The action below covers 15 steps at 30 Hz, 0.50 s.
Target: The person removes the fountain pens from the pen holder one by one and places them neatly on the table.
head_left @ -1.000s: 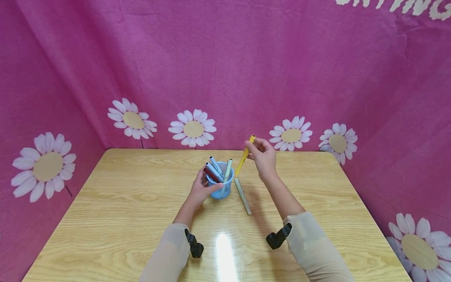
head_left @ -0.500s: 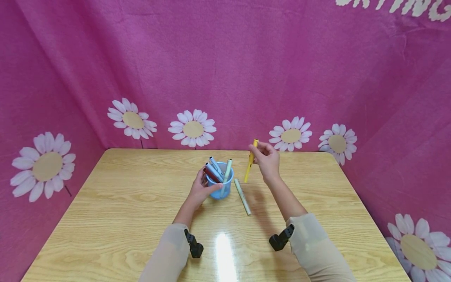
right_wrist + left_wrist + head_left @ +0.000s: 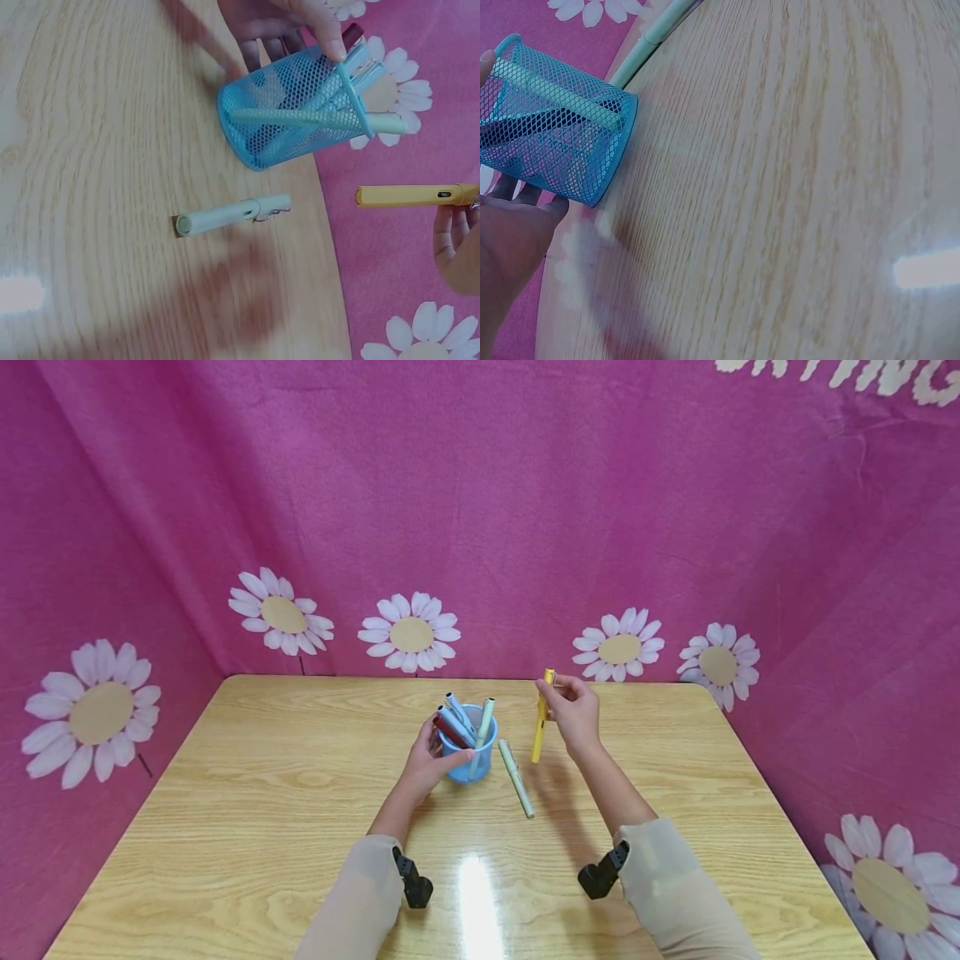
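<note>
A blue mesh pen cup [image 3: 467,770] stands on the table, and my left hand [image 3: 427,768] grips its left side with the thumb across the front near the rim. Inside it lean two light blue pens [image 3: 454,723], a dark red pen [image 3: 452,734] and a pale green pen [image 3: 485,723]. My right hand [image 3: 576,713] pinches a yellow pen [image 3: 540,727] near its top, holding it nearly upright in the air right of the cup. In the right wrist view, the yellow pen [image 3: 405,196] has its lower end free. Another pale green pen [image 3: 517,779] lies on the table between cup and right hand.
The wooden table [image 3: 300,827] reaches back to a pink curtain [image 3: 480,527] printed with white daisies, which also hangs along both sides. A bright light reflection [image 3: 480,902] shows near the table's front. A small black camera sits on each wrist.
My right hand has drawn the yellow pen away from the cup to the right, lowered it a little and turned it more upright. The left hand and cup stay put.
</note>
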### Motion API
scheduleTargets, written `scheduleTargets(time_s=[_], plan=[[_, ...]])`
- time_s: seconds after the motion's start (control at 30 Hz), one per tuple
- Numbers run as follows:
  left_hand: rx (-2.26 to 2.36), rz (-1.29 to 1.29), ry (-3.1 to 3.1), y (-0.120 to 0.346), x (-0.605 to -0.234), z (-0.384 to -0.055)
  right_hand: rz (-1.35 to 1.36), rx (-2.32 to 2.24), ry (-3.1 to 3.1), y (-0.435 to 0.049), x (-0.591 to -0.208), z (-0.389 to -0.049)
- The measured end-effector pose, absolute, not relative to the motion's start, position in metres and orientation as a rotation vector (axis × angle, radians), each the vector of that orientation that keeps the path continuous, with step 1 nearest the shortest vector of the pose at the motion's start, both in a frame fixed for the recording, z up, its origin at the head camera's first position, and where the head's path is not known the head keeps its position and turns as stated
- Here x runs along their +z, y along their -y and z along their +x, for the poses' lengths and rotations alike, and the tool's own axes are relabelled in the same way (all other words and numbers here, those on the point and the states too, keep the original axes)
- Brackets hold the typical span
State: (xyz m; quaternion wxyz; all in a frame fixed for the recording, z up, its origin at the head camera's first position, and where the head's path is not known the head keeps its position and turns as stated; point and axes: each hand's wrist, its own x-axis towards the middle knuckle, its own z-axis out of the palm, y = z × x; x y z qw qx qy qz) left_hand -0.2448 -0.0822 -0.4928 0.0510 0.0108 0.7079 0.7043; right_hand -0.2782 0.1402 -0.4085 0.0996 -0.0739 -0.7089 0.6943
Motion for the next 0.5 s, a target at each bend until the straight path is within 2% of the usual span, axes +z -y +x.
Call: scheduleTargets(time_s=[0.23,0.5], plan=[[2.16,0.033,-2.168,0.081,-0.494,-0.244,-0.233,2.032,2.152,-0.146,-0.419,-0.278],[2.124,0.034,-2.103,0.083,-0.465,-0.229,-0.28,2.027,2.222,-0.151,-0.43,-0.276]])
